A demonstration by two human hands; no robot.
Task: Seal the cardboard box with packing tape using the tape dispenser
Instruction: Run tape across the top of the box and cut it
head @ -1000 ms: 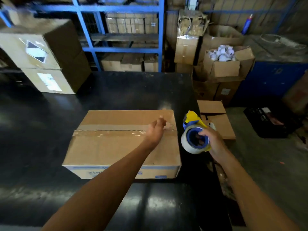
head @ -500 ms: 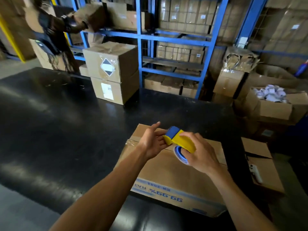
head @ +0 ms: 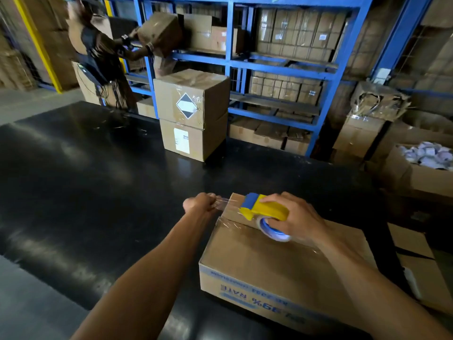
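A closed cardboard box (head: 277,263) with blue print on its near side lies on the black table (head: 98,192), with a strip of clear tape across its top. My right hand (head: 294,217) grips the yellow and blue tape dispenser (head: 263,209) over the box's far left corner. A clear strip of tape (head: 224,201) stretches from the dispenser to my left hand (head: 199,203), which pinches its free end just beyond the box's left edge.
Two stacked cardboard boxes (head: 193,114) stand on the table's far side. Blue shelving (head: 282,65) full of cartons is behind. A person (head: 98,52) lifts a box at the back left. An open carton of white items (head: 426,155) and floor boxes sit at right.
The view has swung left and closer. My right hand brought the dispenser over the box. My left hand has pulled the tape end out leftwards past the box's edge.
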